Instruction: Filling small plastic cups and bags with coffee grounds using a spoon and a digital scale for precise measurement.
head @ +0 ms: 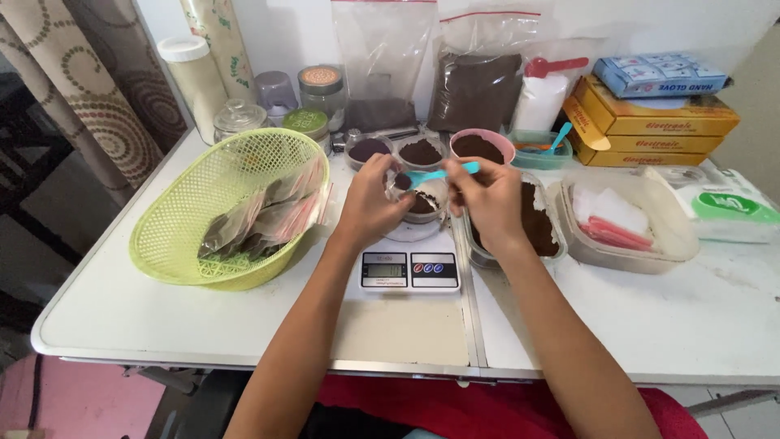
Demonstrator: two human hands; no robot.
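Turquoise spoon (439,173) was pinched in your right hand (487,199), fingers closed on its 3 o'clock end, long axis running flat toward 9 o'clock with the bowl over the small clear cup (424,203) on the scale (410,270). Your left hand (370,203) was curled around that cup's 9 o'clock side, so both were about equally close. Bowls of brown powder (421,151) crowded 12 o'clock, green basket (187,244) sat at 9, and only 6 o'clock had room.
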